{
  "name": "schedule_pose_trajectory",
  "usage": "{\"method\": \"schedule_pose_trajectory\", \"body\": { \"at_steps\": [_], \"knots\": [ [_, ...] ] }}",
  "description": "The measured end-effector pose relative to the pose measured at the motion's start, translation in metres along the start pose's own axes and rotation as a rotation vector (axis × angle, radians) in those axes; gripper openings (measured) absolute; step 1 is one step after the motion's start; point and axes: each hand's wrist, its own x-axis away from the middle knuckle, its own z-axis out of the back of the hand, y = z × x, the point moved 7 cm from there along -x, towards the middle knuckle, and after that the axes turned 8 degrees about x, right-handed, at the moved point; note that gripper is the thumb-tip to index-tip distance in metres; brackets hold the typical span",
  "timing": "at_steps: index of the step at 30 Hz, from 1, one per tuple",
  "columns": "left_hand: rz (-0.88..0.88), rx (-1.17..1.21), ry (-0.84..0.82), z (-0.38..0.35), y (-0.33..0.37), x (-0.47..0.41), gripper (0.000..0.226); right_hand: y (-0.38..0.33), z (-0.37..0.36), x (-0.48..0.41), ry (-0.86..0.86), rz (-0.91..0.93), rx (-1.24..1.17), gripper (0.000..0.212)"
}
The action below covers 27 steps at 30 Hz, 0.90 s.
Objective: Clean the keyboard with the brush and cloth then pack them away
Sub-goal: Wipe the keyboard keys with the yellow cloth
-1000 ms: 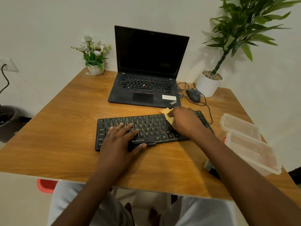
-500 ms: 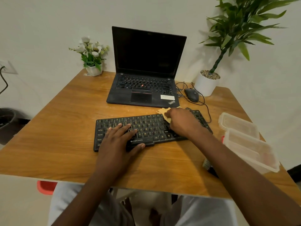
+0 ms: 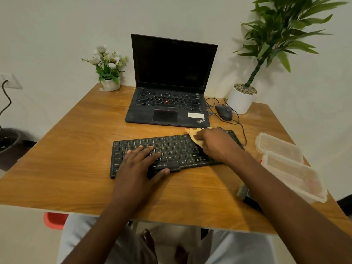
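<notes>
Keyboard point(image 3: 171, 155): probably stiff and light, lying toward the table's point(image 3: 76, 149) front edge; left hand point(image 3: 137, 166), fingers flat, is steadying it. Cloth point(image 3: 196, 137): soft, limp; right hand point(image 3: 215, 143) is gripping it bunched against the far-right keys.

Yellow cloth point(image 3: 196, 138) rests on black keyboard point(image 3: 171, 149); brush point(image 3: 247, 198) nearby.

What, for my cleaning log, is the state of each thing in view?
laptop: lid open, screen dark.
keyboard: flat on the table, steadied by the left hand.
cloth: bunched under the right hand, on the keyboard's right end.
brush: lying on the table, unheld, partly hidden.
container: open.
lid: off, beside the container.
</notes>
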Motion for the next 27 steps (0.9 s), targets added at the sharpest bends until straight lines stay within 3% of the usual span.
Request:
{"method": "schedule_pose_trajectory", "body": {
  "at_steps": [11,21,27],
  "knots": [
    [0.000,-0.008,-0.002,0.000,0.000,-0.001,0.074,0.007,-0.011,0.052,0.047,0.086,0.072,0.058],
    [0.012,-0.010,0.013,0.002,0.001,-0.001,0.071,-0.001,-0.004,0.056,0.064,0.086,0.014,0.073],
    [0.009,-0.010,0.014,0.003,0.002,0.000,0.072,0.021,0.000,0.056,0.083,0.016,0.100,0.062]
  ]
}}
